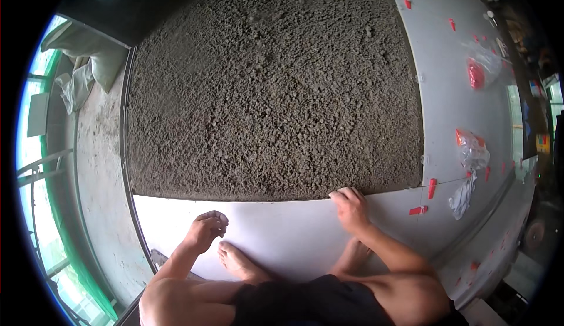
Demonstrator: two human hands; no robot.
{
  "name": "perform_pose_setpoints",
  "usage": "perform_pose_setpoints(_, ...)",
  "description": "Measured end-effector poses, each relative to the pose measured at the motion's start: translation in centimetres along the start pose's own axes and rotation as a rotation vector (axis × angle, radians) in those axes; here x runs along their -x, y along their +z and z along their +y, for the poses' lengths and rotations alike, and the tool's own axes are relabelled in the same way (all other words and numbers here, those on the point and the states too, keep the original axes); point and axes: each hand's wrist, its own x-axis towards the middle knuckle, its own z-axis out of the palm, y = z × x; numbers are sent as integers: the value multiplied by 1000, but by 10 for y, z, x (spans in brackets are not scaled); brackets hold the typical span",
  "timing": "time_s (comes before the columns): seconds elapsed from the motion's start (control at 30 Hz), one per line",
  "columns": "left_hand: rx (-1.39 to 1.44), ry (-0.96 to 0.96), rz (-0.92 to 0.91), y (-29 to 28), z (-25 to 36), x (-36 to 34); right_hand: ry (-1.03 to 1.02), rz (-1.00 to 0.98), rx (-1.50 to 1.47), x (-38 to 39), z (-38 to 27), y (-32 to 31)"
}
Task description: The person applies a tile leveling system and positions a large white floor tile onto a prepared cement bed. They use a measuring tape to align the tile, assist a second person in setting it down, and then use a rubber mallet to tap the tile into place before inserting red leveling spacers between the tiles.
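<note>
My left hand [207, 230] is over the pale floor tile [276, 226] near my left foot, its fingers curled in. Whether anything is inside those fingers cannot be seen. Farther right, my right hand [352, 209] reaches the tile's far edge, its fingers bent and close together where the tile meets the mortar. Anything pinched under its fingertips is hidden. Beyond that edge spreads a wide bed of crumbly grey-brown mortar [276, 103]. I crouch barefoot on the tile, one foot beside each hand.
Red wedges [432, 188] sit along the tile joints at the right. Plastic bags of red pieces [476, 74] and a crumpled pale glove [463, 200] lie on the right-hand tiles [446, 114]. A sack [108, 61] rests on the left ledge, near green netting [53, 208].
</note>
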Motion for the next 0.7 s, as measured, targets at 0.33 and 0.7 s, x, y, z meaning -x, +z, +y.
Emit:
perform_pose_setpoints(0.33,-228,149,-3,14,-22,-18,-43,-34,3,-6,-3,13)
perform_pose_setpoints(0.7,-720,717,413,3,-12,-49,-40,-81,43,-3,-12,4)
